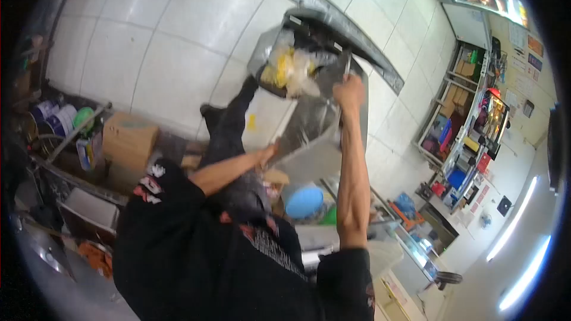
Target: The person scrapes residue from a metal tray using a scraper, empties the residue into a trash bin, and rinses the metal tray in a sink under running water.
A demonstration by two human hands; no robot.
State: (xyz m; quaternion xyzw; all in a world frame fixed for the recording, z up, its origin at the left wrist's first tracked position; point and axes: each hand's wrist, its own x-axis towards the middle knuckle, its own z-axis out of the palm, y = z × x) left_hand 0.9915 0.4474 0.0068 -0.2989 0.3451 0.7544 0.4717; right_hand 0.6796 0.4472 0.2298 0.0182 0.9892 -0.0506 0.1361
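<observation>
A dark trash bin (363,107) stands on the tiled floor in front of me, its black rim and lid at the far side. Inside its mouth lie crumpled clear plastic bags and yellow waste (279,66). A grey see-through plastic bag (309,120) stretches between my hands along the near side of the bin. My left hand (267,156) is closed on the bag's lower left edge. At the bin's right side, my right hand (350,92) is closed around the gathered upper part of the bag; its fingers are partly hidden.
A cardboard box (128,139) and cans (59,119) sit on a low shelf at the left. A blue oval item (303,202) is near my legs. Stocked shelves (458,107) line the right side. A dark metal strip (380,74) crosses the floor beyond the bin.
</observation>
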